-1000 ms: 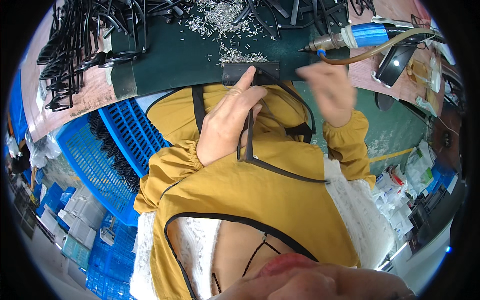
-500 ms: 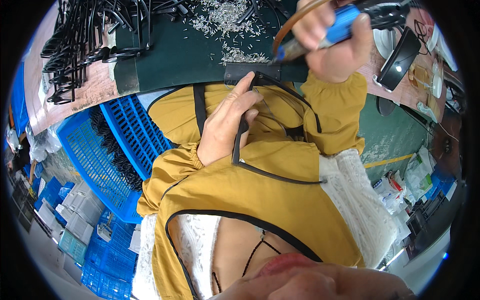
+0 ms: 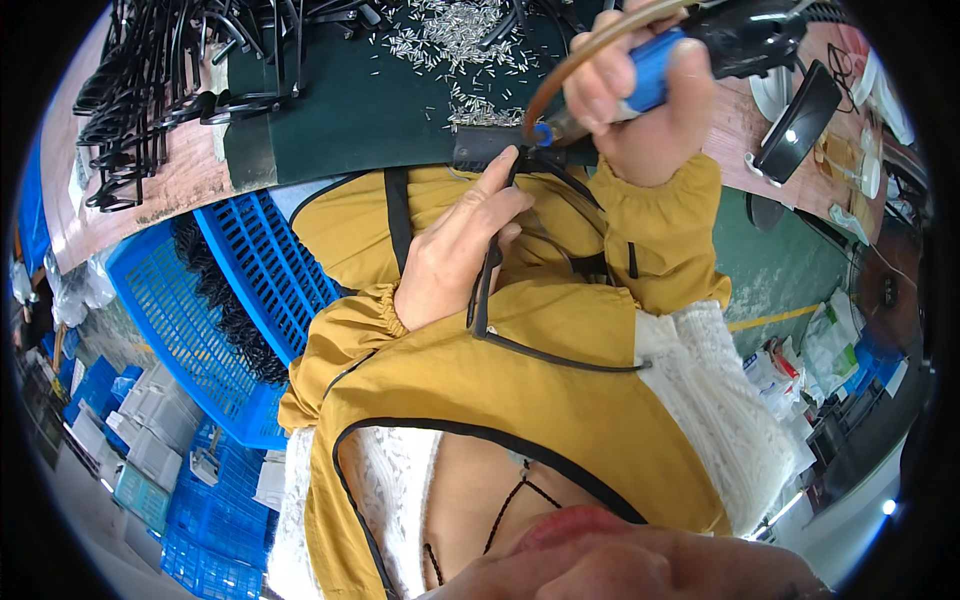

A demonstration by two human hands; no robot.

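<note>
My left hand [image 3: 450,255] is closed around a black eyeglass frame [image 3: 560,358], its forefinger stretched to the table edge. One temple of the frame reaches back across my yellow apron. At the forefinger's tip, the frame's far part rests by a small dark block [image 3: 484,147]. My right hand [image 3: 650,125] grips a powered screwdriver [image 3: 745,42] with a blue grip and black body. Its tip points down at the frame beside the block; the exact contact is hidden. A curved brown tube [image 3: 590,52] runs alongside the tool. Small silver screws or pins [image 3: 455,38] lie beyond the block.
Black eyeglass frames [image 3: 150,110] are heaped at the table's left. A phone [image 3: 800,120] lies on the right. Blue baskets [image 3: 190,320], holding black parts, stand below the table edge at my left. The work surface is a dark green mat [image 3: 330,120].
My right hand and the screwdriver have moved left and slightly down, bringing the tip to the frame near my left forefinger. My left hand has barely shifted.
</note>
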